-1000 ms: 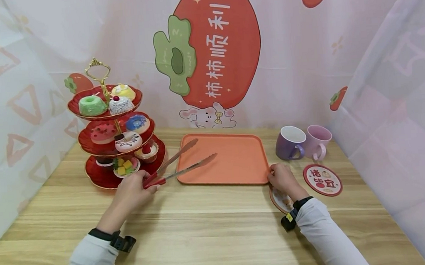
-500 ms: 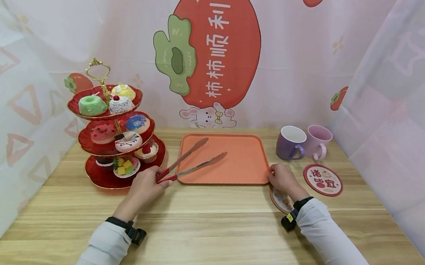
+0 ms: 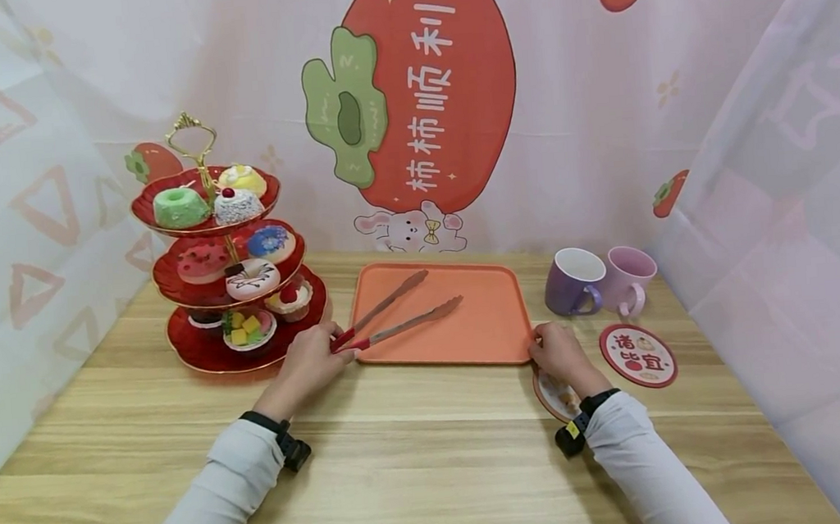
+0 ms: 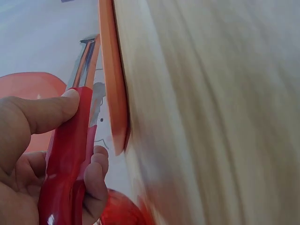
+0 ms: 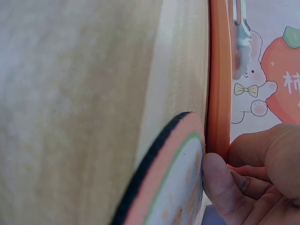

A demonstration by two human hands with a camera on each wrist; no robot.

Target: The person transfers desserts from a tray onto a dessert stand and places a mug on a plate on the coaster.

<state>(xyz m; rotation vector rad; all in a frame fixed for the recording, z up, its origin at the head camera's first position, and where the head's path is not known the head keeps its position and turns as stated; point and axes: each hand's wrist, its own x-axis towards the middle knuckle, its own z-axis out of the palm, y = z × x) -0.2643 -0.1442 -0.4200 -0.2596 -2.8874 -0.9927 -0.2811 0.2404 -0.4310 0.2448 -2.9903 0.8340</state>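
Metal tongs (image 3: 413, 322) with red handles are gripped in my left hand (image 3: 313, 366), at the tray's near left corner. Their two arms stand spread, reaching over the orange tray (image 3: 469, 324). In the left wrist view the thumb and fingers wrap the red handle (image 4: 68, 145). At the tray's near right corner, my right hand (image 3: 562, 358) pinches the rim between thumb and fingers. Beneath that hand, partly covered, lies a round coaster (image 3: 555, 395), which shows close up in the right wrist view.
Left of the tray stands a three-tier red stand (image 3: 193, 354) with several toy cakes and donuts. To the right are a purple mug (image 3: 568, 283), a pink mug (image 3: 630, 274) and another round coaster (image 3: 638, 355). A printed curtain (image 3: 570, 102) hangs behind.
My left hand has moved right, away from the stand, carrying the tongs farther over the tray. My right hand has stayed at the tray's corner.
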